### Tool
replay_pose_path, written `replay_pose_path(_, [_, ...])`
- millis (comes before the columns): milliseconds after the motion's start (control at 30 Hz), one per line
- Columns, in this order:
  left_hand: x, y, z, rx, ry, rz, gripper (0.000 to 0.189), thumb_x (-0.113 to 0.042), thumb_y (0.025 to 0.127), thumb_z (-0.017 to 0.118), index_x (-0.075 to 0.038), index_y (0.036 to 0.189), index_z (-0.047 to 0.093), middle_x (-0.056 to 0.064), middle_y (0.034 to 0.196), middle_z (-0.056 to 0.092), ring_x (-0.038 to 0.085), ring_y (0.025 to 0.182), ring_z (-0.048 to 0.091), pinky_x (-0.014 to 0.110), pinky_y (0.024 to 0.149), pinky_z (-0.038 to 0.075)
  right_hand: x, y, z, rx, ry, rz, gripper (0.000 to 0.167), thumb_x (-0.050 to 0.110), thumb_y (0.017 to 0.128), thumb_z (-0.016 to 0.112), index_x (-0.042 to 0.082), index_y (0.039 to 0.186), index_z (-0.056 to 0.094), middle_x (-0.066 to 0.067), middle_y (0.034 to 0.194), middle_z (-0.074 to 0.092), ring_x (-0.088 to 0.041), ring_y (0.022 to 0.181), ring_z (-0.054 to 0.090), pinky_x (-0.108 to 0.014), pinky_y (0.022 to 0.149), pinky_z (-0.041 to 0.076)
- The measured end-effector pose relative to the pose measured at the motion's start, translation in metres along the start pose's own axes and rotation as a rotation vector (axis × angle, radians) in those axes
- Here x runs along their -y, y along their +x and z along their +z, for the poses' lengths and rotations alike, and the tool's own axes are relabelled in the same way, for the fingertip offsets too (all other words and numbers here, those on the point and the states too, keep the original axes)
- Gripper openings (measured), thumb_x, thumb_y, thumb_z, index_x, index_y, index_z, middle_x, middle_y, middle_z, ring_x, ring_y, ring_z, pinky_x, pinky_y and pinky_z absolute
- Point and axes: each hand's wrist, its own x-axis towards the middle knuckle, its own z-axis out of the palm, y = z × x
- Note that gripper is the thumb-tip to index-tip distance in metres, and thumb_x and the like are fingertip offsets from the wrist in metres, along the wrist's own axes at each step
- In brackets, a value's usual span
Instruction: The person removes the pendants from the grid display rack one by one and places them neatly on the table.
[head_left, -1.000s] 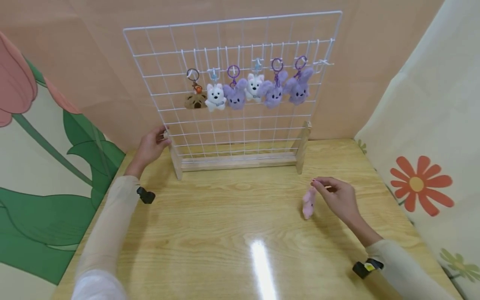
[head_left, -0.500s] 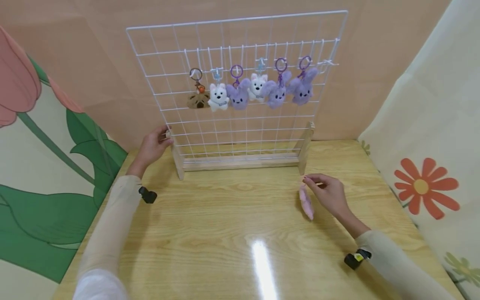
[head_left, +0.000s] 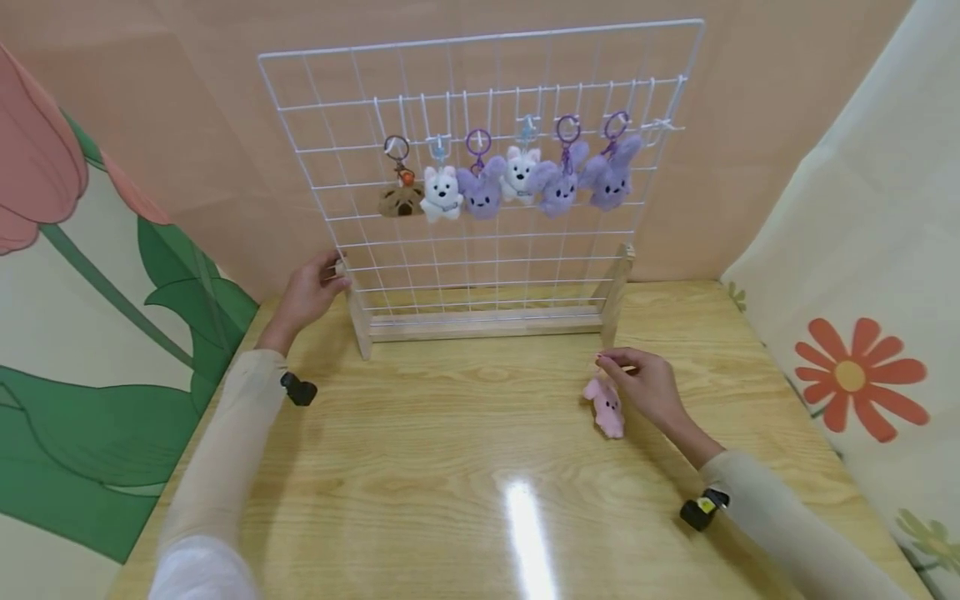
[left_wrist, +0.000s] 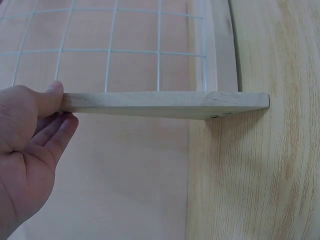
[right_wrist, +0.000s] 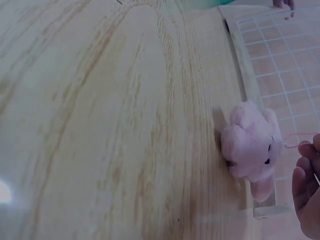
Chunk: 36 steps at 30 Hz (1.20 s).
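Note:
A pink plush keychain (head_left: 606, 408) dangles just above the table from my right hand (head_left: 647, 385), which pinches its pink bead chain (right_wrist: 299, 140) between thumb and fingers. In the right wrist view the plush (right_wrist: 252, 145) shows its dark eyes and floppy ears. My left hand (head_left: 306, 290) grips the top of the wooden left leg (left_wrist: 165, 100) of a white wire grid rack (head_left: 480, 242), thumb on one side and fingers on the other. On the rack's hooks hang a brown plush (head_left: 402, 200), white plushes (head_left: 442, 193) and purple bunny plushes (head_left: 482, 190).
The rack stands at the back of the wood-grain table (head_left: 420, 467), against a peach backdrop. A bare hook (head_left: 662, 125) sticks out at the rack's right end. Flower-printed cloth (head_left: 847, 250) borders the right side, tulip-printed cloth (head_left: 90, 333) the left.
My right hand has moved a little left toward the rack, with the pink plush keychain turning on its chain. My left hand keeps its grip on the rack's leg.

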Motion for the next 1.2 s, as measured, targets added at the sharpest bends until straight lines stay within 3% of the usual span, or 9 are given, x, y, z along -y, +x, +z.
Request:
replay_pose_path(233, [-0.001,0.0,0.0,0.009,-0.011,-0.007,0.05,-0.002,0.101,0.062,0.011,0.146,0.045,0.034,0.145,0.05,0.047,0.134,0.051,0.055,0.109,0.049,0.0,0.003,0.007,0.024,-0.028,0.008,0.018,0.023,0.097,0.074,0.009,0.106,0.08,-0.005,0.097,0.079,0.002,0.082,0.067,-0.009,0.066,0.055])
replay_pose_path(533, [0.0,0.002,-0.001,0.017,-0.011,-0.018,0.05,-0.003,0.102,0.062,0.011,0.146,0.044,0.034,0.145,0.049,0.047,0.135,0.051,0.054,0.11,0.049,-0.003,0.004,0.01,0.081,-0.096,0.062,0.018,0.021,0.098,0.072,0.007,0.105,0.08,-0.01,0.094,0.079,-0.023,0.086,0.073,-0.015,0.062,0.055])
replay_pose_path(867, [0.001,-0.001,0.0,0.02,-0.009,-0.034,0.051,-0.003,0.102,0.061,0.008,0.148,0.043,0.033,0.148,0.047,0.046,0.136,0.05,0.051,0.11,0.05,-0.008,0.002,0.013,0.187,-0.114,0.105,0.018,0.017,0.097,0.072,0.004,0.107,0.08,-0.01,0.094,0.078,-0.017,0.077,0.066,-0.019,0.054,0.052])
replay_pose_path(1200, [0.0,0.0,0.0,0.02,-0.013,-0.032,0.051,-0.002,0.102,0.061,0.008,0.148,0.043,0.033,0.147,0.048,0.045,0.135,0.052,0.049,0.109,0.051,-0.015,0.002,0.014,0.19,-0.143,0.067,0.015,0.015,0.095,0.075,0.004,0.104,0.081,-0.01,0.092,0.078,-0.013,0.069,0.063,-0.019,0.051,0.049])
